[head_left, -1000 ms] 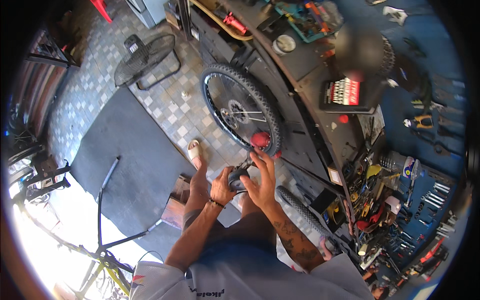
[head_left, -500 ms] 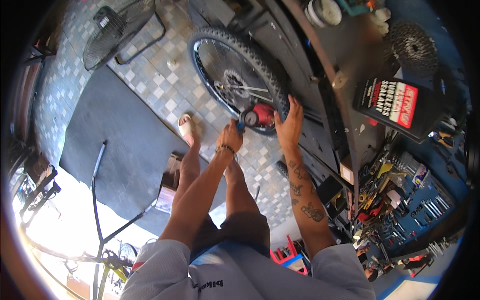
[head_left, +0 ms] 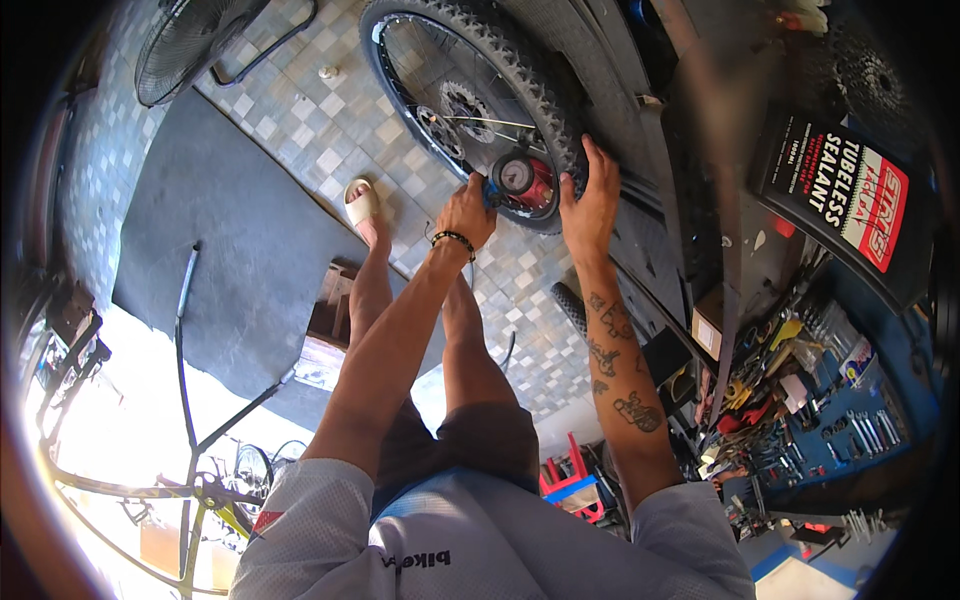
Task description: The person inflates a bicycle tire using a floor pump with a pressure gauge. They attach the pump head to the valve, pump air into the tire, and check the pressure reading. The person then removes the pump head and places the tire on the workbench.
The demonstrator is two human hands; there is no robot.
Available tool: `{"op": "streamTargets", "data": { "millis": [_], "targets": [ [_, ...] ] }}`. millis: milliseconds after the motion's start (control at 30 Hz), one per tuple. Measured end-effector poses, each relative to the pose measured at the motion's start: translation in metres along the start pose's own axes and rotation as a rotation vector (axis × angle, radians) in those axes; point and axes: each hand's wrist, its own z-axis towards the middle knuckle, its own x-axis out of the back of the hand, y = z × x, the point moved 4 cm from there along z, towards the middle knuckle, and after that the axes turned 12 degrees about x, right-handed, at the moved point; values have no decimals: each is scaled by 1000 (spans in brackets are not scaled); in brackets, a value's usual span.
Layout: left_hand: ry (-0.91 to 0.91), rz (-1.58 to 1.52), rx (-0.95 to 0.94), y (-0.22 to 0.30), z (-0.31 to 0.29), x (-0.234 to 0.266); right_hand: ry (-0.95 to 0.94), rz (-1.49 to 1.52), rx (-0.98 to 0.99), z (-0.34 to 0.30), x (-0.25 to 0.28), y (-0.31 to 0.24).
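A bicycle wheel (head_left: pixel 390 75) with a knobby black tyre and a disc rotor stands ahead of me. At its near edge, my left hand (head_left: pixel 467 215) is closed around the blue grip of a tyre inflator with a round dial gauge (head_left: pixel 515 177). Something red (head_left: pixel 539 186) shows beside the dial; how it joins the inflator is unclear. My right hand (head_left: pixel 592 205) grips the tyre's right side, thumb toward the rim and fingers along the outer tread. The valve and the inflator's tip are hidden.
A dark workbench edge (head_left: pixel 735 300) runs along the right, with a black sealant container (head_left: pixel 815 190), a cassette (head_left: pixel 865 85) and many tools (head_left: pixel 870 430). At left are a floor fan (head_left: pixel 185 45), a dark mat (head_left: pixel 220 240) and a bike stand (head_left: pixel 185 340).
The view has shifted, so the wheel, inflator and both hands sit higher and the bench items look larger. Both hands keep their places at the wheel.
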Motion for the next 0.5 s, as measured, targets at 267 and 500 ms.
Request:
{"op": "streamTargets", "data": {
  "millis": [267, 500],
  "targets": [
    [-77, 37, 55, -8, -2, -2, -29, -24, 8, 0, 0, 0],
    [-62, 9, -10, -1, -5, 0, -34, -34, 24, 0, -1, 2]
  ]
}}
